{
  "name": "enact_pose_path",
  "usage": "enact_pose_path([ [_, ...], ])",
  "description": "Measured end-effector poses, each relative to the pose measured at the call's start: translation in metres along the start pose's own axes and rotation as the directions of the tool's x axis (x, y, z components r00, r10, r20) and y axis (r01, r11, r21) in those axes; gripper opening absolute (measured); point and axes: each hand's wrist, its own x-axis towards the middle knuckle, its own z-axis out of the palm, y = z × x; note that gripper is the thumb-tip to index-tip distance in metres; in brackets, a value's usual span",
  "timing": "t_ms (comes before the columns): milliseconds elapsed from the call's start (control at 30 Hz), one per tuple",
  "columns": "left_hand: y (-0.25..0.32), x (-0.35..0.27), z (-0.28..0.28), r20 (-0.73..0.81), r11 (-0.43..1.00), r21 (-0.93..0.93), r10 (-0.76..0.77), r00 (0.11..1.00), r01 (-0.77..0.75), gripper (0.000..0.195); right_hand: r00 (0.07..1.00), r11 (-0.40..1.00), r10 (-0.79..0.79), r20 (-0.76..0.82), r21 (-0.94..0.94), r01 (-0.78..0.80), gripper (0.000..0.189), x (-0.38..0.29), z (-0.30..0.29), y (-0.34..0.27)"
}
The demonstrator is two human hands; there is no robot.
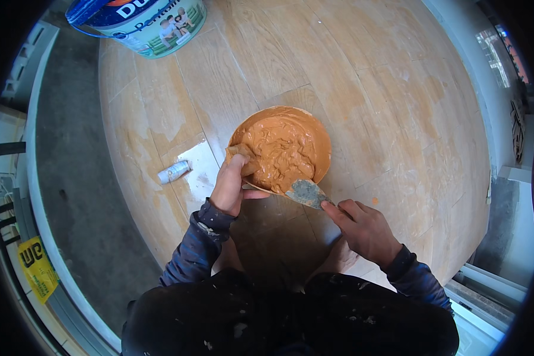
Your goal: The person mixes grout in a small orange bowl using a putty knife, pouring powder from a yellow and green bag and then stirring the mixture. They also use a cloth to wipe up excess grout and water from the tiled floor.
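A round bowl point(324, 147) of thick orange paste point(282, 144) is in front of me, close above or on the floor; I cannot tell which. With my left hand point(231, 182) I grip its left rim, thumb over the edge and a finger beneath. Under that thumb lies a brownish, paste-smeared piece point(248, 160), perhaps cloth or plastic. My right hand point(367, 227) holds a trowel or putty knife by its handle, index finger extended along it. The tool's grey, crusted blade point(307, 192) dips its tip into the paste at the near right rim.
Wood-look floor tiles point(267, 49) with pale smears spread around the bowl. A crumpled whitish tube point(174, 172) lies left, beside a white patch point(203, 169). A paint bucket point(160, 31) with a blue handle stands at the far left. My knees point(191, 311) and bare feet are close below.
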Motion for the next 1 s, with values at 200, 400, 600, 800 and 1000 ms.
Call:
enact_pose_path([
  [200, 0.001, -0.004, 0.002, -0.008, 0.999, -0.01, 0.035, 0.999, -0.035, 0.059, 0.992, 0.997, -0.077, 0.1, -0.015, 0.079, 0.059, -0.02, -0.03, -0.004],
  [400, 0.001, 0.002, 0.002, -0.049, 0.988, 0.09, 0.133, 0.99, -0.128, 0.058, 0.934, 0.833, 0.358, 0.01, 0.449, -0.324, 0.028, 0.002, -0.057, -0.001],
  [600, 0.01, 0.008, -0.013, 0.035, 0.943, 0.227, 0.24, 0.97, -0.242, 0.049, 0.791, 0.567, 0.452, 0.413, 0.551, -0.612, 0.026, 0.034, -0.074, 0.037],
  [800, 0.013, -0.005, 0.007, 0.026, 0.972, 0.111, 0.205, 0.978, -0.207, 0.044, 0.624, 0.219, 0.317, 0.714, 0.585, -0.781, 0.03, 0.024, -0.056, 0.038],
  [1000, -0.028, -0.002, 0.008, -0.064, 0.961, 0.025, 0.278, 0.958, -0.277, 0.046, 0.724, -0.252, 0.178, 0.667, 0.742, -0.621, 0.036, 0.009, 0.002, 0.002],
])
